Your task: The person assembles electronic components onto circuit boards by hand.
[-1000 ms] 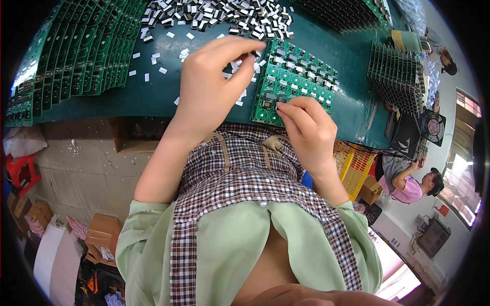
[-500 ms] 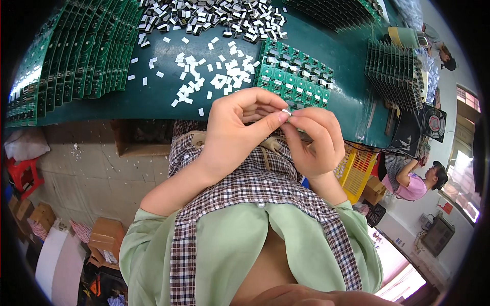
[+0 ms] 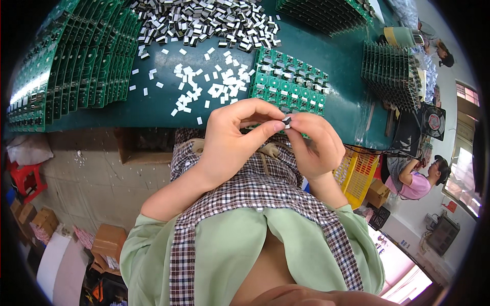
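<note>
Both hands meet just in front of the green table's near edge. Between their fingertips is a small black-and-white electronic component (image 3: 287, 122), its dark side partly showing. My left hand (image 3: 240, 135) pinches it with thumb and forefinger, the other fingers curled. My right hand (image 3: 317, 145) grips its other side with the fingertips. Just beyond the hands lies a panel of green circuit boards (image 3: 288, 84) bearing rows of white-faced parts. Loose small white rectangular pieces (image 3: 191, 92) are scattered left of the panel. Behind them a large heap of black-and-white components (image 3: 204, 23) covers the table's far side.
Stacked circuit-board panels stand at the left (image 3: 76, 66), the far right (image 3: 390, 74) and the back (image 3: 326, 13). A black fan (image 3: 434, 122) is by the table's right end. Below that end sits a yellow crate (image 3: 352, 173). Another person (image 3: 411, 181) is farther right.
The component between my fingertips has turned: its white face showed before, and a dark side shows now. My hands stay together in nearly the same place. The view has shifted slightly.
</note>
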`<state>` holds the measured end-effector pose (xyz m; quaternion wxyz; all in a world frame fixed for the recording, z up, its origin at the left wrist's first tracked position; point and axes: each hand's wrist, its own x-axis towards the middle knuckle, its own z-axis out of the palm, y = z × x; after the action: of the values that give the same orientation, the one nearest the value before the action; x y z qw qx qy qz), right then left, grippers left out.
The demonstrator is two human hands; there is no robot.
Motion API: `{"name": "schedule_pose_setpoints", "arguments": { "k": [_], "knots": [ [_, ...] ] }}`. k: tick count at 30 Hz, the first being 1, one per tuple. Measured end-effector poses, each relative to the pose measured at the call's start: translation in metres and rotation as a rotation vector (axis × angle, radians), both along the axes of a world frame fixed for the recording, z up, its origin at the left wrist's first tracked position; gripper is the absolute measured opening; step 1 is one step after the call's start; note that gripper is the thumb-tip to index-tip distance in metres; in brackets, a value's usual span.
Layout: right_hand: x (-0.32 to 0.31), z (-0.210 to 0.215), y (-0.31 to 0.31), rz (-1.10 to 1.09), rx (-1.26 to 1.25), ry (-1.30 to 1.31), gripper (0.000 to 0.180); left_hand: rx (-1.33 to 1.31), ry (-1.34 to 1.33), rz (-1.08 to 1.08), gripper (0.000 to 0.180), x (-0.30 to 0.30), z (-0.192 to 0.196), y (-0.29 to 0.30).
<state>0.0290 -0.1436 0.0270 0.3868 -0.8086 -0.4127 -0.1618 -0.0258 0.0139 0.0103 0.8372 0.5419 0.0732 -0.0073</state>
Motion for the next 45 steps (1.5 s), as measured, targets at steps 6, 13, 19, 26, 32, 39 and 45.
{"name": "schedule_pose_setpoints", "arguments": {
  "k": [6,13,19,26,32,39,45],
  "knots": [
    [-0.002,0.001,-0.004,0.027,0.157,0.519,0.023,0.269,-0.25,0.109,0.01,0.002,-0.016,-0.001],
    [0.001,-0.002,-0.005,0.086,0.179,0.638,0.021,0.478,-0.463,0.191,0.013,0.005,-0.017,-0.004],
    [0.002,0.003,-0.007,0.119,0.074,0.501,0.023,0.489,-0.525,0.037,0.012,0.008,-0.017,0.003],
    [0.003,0.0,-0.01,0.073,0.118,0.494,0.023,0.464,-0.467,0.066,0.017,0.007,-0.018,0.001],
    [0.002,0.0,-0.016,0.028,0.107,0.479,0.022,0.557,-0.462,0.155,0.015,0.005,-0.019,-0.006],
    [0.002,0.0,-0.011,-0.065,0.083,0.377,0.022,0.657,-0.435,0.172,0.011,0.01,-0.017,-0.006],
    [0.009,-0.003,-0.016,-0.146,-0.095,0.32,0.021,1.112,-0.372,0.315,0.012,0.051,-0.009,0.034]
  ]
}}
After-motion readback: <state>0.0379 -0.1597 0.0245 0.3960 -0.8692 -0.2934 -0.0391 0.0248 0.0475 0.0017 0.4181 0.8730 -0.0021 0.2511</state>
